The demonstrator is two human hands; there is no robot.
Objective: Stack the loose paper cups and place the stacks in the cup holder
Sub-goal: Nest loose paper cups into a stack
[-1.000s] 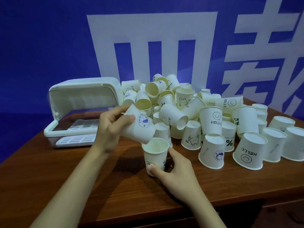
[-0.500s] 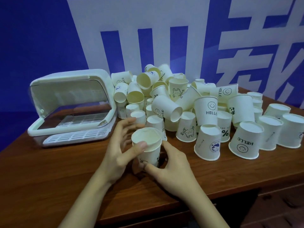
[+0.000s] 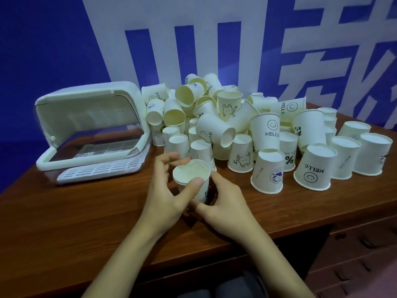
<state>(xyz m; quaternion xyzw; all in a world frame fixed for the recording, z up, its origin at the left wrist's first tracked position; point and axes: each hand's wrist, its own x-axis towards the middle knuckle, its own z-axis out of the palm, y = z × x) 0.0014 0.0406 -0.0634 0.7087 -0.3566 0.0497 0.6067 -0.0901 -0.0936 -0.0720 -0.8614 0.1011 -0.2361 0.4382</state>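
Note:
A short stack of white paper cups (image 3: 191, 173) stands upright on the wooden table (image 3: 64, 222), mouth up. My left hand (image 3: 165, 190) wraps its left side, thumb pressed on the near rim, fingers spread behind it. My right hand (image 3: 225, 203) holds the stack's lower right side, thumb at the base. Behind it lies a big heap of loose paper cups (image 3: 214, 117), some upside down, some on their sides. The white cup holder (image 3: 90, 134) sits at the left with its domed lid raised.
More upside-down cups (image 3: 313, 168) stand in rows at the right, reaching toward the table's right edge. A blue wall with white characters (image 3: 193, 39) rises behind the table. The table's front edge runs just under my wrists.
My left hand brought a cup down into the cup held by my right hand; the two are nested now. The left hand's fingers have loosened around the rim.

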